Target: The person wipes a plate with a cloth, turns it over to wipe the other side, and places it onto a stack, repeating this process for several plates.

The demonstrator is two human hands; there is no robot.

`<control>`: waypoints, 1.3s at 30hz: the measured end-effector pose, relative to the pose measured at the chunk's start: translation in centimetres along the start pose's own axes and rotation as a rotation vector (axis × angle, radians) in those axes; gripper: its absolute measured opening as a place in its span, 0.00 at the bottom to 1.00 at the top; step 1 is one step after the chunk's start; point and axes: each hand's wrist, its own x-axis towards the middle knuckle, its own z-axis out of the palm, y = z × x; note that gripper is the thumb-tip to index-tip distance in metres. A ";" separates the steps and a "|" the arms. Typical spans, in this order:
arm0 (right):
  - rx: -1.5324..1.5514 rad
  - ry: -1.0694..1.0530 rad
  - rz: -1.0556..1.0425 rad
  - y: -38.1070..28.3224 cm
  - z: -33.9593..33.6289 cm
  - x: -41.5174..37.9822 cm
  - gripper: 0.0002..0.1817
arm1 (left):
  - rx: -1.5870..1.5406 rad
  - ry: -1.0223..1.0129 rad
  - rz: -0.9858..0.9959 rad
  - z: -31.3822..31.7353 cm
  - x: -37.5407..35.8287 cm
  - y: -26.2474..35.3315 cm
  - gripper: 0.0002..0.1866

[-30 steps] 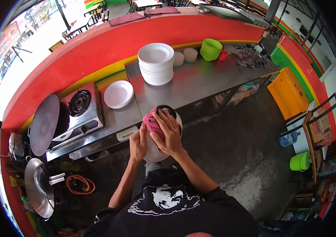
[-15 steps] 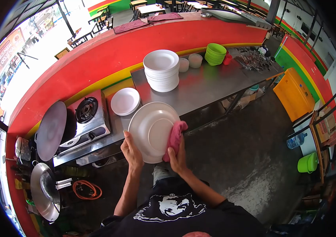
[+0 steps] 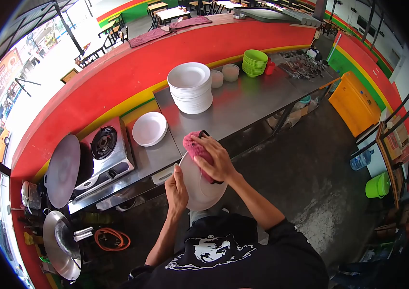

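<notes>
A white plate [image 3: 203, 195] is held tilted in front of my body. My left hand [image 3: 177, 190] grips its left rim, thumb on the upper face. Pressed over the plate's far right part is a pink cloth [image 3: 198, 150], with my right hand [image 3: 216, 161] closed around it. The cloth and fingers hide much of that side of the plate. Beyond them, on the steel counter, stand a short stack of white plates [image 3: 150, 129] and a tall stack of white plates [image 3: 190, 91].
A gas stove [image 3: 110, 149] and a large dark round lid or pan [image 3: 64, 171] are to the left, above a steel wok [image 3: 60, 245]. Green bowls [image 3: 254, 62] and cutlery [image 3: 303, 67] lie along the counter [image 3: 247, 103]. A red wall [image 3: 117, 82] runs behind it.
My right hand has moved with the pink cloth from the plate's near right rim up to its far side. The plate has come slightly closer to my body and tilted.
</notes>
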 end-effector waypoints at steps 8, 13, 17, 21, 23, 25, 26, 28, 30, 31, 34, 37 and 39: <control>0.763 0.500 0.505 3.6 3.2 -2.5 0.22 | 0.063 0.055 0.209 -2.1 1.7 0.7 0.31; 1.117 0.703 0.706 6.7 5.5 -3.6 0.22 | 0.056 0.137 0.252 -1.1 2.3 1.3 0.30; 1.411 0.699 0.878 8.4 6.7 -4.2 0.24 | 0.035 0.269 0.326 0.8 1.8 0.8 0.29; 1.515 0.718 0.933 5.3 7.8 -4.5 0.22 | 0.019 0.445 0.481 2.2 1.1 -2.9 0.31; 1.576 0.688 0.981 5.0 8.8 -4.9 0.22 | -0.084 0.615 0.561 3.8 1.6 -8.0 0.32; 1.601 0.653 1.071 3.4 9.0 -5.0 0.22 | -0.127 0.646 0.633 4.8 1.1 -8.3 0.34; 1.610 0.589 1.059 3.9 9.1 -5.3 0.22 | -0.119 0.593 0.666 5.0 0.7 -8.5 0.35; 1.626 0.461 1.027 6.4 9.2 -6.3 0.23 | -0.080 0.391 0.730 4.4 0.3 -8.1 0.36; 1.688 0.368 0.901 9.8 8.9 -7.4 0.23 | 0.034 0.097 0.632 2.8 0.2 -6.3 0.35; 1.715 0.316 0.832 10.9 8.3 -7.6 0.23 | 0.089 -0.046 0.585 2.1 0.4 -4.5 0.35; 1.496 0.414 0.693 8.6 3.9 -4.4 0.23 | -0.284 -0.302 0.285 0.9 2.7 -0.8 0.34; 1.395 0.433 0.578 6.5 -0.5 -0.2 0.20 | -0.466 -0.427 0.054 -1.7 5.8 1.5 0.41; 0.934 0.398 0.531 8.1 -1.7 1.0 0.22 | -0.572 -0.409 -0.074 -2.0 6.1 3.6 0.40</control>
